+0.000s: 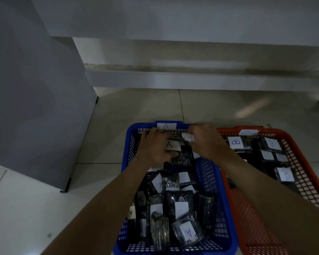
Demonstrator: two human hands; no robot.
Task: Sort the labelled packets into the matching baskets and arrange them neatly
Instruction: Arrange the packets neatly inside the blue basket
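Sitting in the lower centre of the frame on a pale tiled floor [35, 208]: a blue perforated plastic basket [209, 183], tagged "A" on its far rim, brimming with dark, glossy, crinkled packets bearing white paper labels, several lettered "A". Reaching into its far end, both hands: left hand [153, 147] curling its fingers around an A-labelled packet [172, 145], right hand [203, 140] pinching another A-labelled packet [188, 138] at its white tag. Lying just beside it at the right edge of the frame, an orange lattice basket [309, 173] carrying flat black packets labelled "B" [235, 142]. Standing at the left of the frame, a grey panel [29, 89].
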